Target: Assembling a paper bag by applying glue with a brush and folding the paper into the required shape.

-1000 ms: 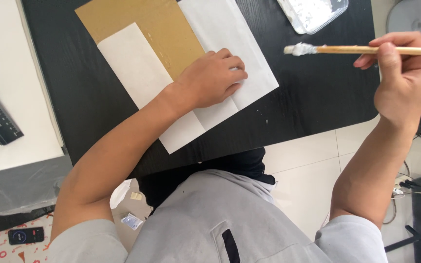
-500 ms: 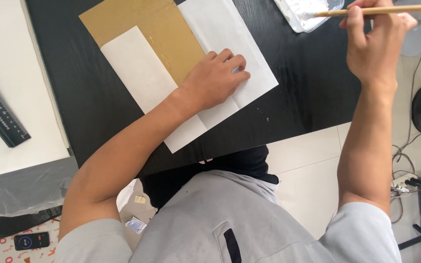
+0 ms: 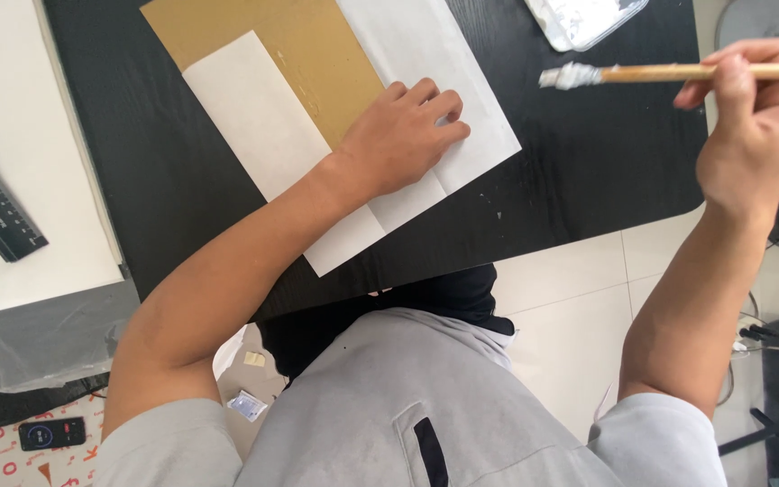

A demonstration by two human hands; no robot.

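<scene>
Left hand (image 3: pixel 403 135) pressing paper (image 3: pixel 444 68); right hand (image 3: pixel 755 122) gripping brush (image 3: pixel 678 72).

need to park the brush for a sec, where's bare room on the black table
Bare black table lies between the white paper's right edge and the table's rounded corner, below the clear tray. Another strip runs left of the brown card. The middle is crowded: left hand presses the sheets.

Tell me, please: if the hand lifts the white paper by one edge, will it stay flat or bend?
The white paper looks thin, so it would probably bend. It seems light: the left hand presses it flat. On the smooth black table it may slide easily.
</scene>
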